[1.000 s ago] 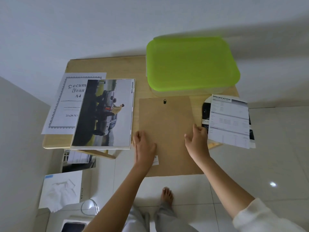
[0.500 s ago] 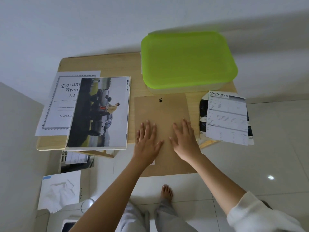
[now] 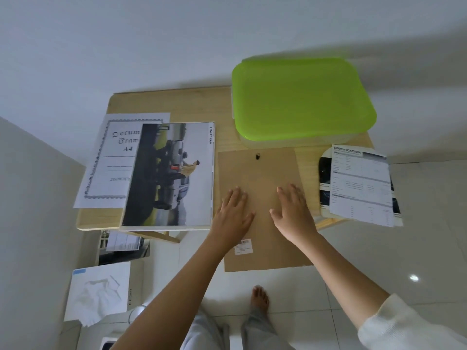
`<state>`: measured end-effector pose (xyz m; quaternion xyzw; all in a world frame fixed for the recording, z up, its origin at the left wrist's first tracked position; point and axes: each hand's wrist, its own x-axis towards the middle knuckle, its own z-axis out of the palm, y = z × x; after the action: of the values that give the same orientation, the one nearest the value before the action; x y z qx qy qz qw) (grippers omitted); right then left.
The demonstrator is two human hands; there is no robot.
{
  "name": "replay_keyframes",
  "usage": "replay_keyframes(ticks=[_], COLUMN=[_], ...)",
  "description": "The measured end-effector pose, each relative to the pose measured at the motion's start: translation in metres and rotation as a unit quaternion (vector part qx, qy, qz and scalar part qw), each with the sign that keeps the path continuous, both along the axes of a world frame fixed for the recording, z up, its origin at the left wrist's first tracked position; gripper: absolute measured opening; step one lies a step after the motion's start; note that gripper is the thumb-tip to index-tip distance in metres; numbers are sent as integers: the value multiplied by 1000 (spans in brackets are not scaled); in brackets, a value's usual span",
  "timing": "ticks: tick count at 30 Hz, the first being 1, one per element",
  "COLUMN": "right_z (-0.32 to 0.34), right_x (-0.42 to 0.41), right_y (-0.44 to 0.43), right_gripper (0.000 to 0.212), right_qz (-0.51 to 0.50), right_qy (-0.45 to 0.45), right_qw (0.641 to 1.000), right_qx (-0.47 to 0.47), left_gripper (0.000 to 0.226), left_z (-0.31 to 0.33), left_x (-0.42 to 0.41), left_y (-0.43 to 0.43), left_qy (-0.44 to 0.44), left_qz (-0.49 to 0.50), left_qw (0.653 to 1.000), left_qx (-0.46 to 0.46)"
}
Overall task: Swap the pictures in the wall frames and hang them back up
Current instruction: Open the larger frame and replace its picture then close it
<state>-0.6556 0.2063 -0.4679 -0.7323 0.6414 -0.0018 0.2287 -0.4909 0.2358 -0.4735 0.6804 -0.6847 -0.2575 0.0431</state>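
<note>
Left hand [image 3: 233, 215] and right hand [image 3: 293, 213] flat, palms down, fingers spread, side by side but apart, gripping nothing. Both pressed on the brown frame backing board [image 3: 260, 173], face-down on the wooden table [image 3: 222, 109], near edge overhanging. Hanger clip [image 3: 257, 155] at far end. Car picture [image 3: 169, 175] just left, overlapping the certificate sheet [image 3: 113, 160]. Green-lidded container [image 3: 300, 99] beyond; specification sheet [image 3: 361, 183] right.

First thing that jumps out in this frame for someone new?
The bright green lid of the plastic box at the table's far right. Next, both hands, left and right, lie flat on the brown frame backing board at the near edge, which overhangs the table. The car photo lies left of it, overlapping the A4 insert sheet.
</note>
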Motion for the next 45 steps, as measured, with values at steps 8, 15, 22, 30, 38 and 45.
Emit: replay_keyframes(ticks=[8, 15, 22, 30, 38, 45], right_z=[23, -4, -17, -22, -24, -20], right_x=[128, 221, 251, 261, 249, 243], right_y=[23, 46, 50, 40, 41, 38], right_gripper=[59, 73, 74, 80, 76, 61], right_qz=[38, -49, -106, -151, -160, -167], right_qy=[-141, -54, 9, -2, -59, -98], right_qw=[989, 997, 993, 986, 976, 964], right_qx=[18, -16, -51, -71, -137, -180], left_gripper=[60, 85, 84, 83, 82, 79], left_z=[10, -23, -33, -37, -40, -40], left_x=[140, 229, 233, 236, 236, 235], left_y=[21, 37, 36, 35, 36, 35], left_qy=[-4, -39, 16, 36, 28, 15], left_qz=[165, 149, 157, 150, 148, 153], left_qw=[983, 986, 986, 986, 987, 987], left_qx=[-75, -71, -60, -58, -57, -50])
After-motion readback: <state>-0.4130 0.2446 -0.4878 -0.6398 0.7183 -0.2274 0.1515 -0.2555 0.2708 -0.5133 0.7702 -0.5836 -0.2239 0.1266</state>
